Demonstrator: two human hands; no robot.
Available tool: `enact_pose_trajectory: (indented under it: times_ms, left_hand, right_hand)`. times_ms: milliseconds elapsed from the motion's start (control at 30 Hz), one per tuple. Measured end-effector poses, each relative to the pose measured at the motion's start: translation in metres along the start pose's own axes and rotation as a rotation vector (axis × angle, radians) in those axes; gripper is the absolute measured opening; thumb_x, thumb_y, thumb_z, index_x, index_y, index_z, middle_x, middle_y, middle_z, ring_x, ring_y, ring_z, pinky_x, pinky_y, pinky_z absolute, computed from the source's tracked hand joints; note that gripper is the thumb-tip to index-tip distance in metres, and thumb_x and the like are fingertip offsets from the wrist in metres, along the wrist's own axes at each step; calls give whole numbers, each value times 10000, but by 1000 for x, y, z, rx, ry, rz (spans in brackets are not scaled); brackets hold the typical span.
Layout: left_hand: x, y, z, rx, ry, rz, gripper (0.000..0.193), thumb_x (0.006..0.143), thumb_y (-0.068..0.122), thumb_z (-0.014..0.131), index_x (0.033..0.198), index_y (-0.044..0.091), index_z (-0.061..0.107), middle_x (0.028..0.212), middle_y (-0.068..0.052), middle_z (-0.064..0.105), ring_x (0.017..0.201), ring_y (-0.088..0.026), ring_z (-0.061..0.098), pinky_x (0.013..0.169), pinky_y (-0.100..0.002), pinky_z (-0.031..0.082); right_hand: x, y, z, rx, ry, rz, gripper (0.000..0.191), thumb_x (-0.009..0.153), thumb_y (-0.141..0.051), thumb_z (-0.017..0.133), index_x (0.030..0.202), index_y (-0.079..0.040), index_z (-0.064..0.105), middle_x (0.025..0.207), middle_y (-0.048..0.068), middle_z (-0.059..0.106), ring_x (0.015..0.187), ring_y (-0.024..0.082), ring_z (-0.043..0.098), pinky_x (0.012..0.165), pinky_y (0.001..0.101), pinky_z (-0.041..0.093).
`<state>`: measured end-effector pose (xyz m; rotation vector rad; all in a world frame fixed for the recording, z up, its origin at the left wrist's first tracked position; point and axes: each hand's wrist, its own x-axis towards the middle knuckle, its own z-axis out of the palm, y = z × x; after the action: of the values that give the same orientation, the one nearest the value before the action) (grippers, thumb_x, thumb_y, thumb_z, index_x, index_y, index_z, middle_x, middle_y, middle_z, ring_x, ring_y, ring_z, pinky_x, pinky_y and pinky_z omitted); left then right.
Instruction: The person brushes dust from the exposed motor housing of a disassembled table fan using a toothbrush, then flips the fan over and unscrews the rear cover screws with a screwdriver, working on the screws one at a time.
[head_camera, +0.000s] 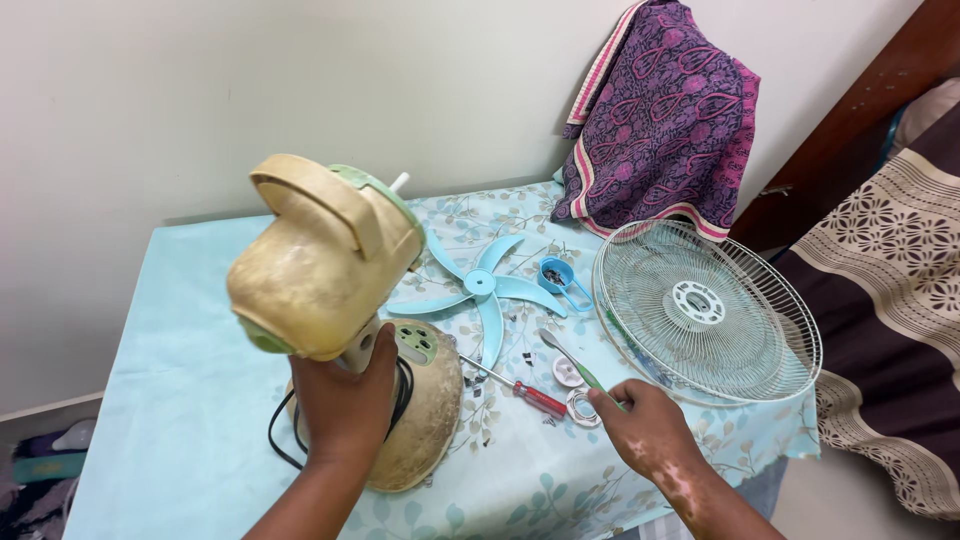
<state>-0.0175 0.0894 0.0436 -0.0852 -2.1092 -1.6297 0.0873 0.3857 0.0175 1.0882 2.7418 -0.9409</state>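
You have a pale blue fan blade (482, 285) lying near the middle of the table (180, 400). Beside it sits a small blue cup (556, 273). A white wire fan guard (705, 310) rests at the right edge. A purple patterned cloth (665, 115) hangs at the far edge.

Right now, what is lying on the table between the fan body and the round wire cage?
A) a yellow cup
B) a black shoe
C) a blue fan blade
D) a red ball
C: the blue fan blade lies flat on the table, between the fan body and the wire cage.
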Motion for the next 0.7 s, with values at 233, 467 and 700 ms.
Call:
enact_pose_trajectory:
  times_ms: [233,467,700]
  left_hand:
    - [-12,-13,57,284,206,-26,775,809,238,842,1428,-1,443,1385,-265,463,1304,-454,400,1088,-561,333]
    - [-10,-15,101,163,345,-71,779,822,236,860,1422,-30,441,1367,-244,534,1266,-370,536,1068,-477,425]
    - [-1,1,108,149,286,-84,580,772,291,915,1191,-9,650,1138,-116,730,1024,-209,709,915,-361,543]
  right_hand:
    - [70,64,-3,-10,-5,109,558,892,-469,701,1191,0,658,914,206,767,876,320,759,837,428,570]
    - [135,97,2,-36,-4,36,657,893,-434,708,1318,47,564,1063,249,753,1033,365,741,946,440,564]
    - [177,113,-1,-149,-116,-72,654,929,-404,666,1346,81,530,1267,295,644,1170,388,685,1027,452,539]
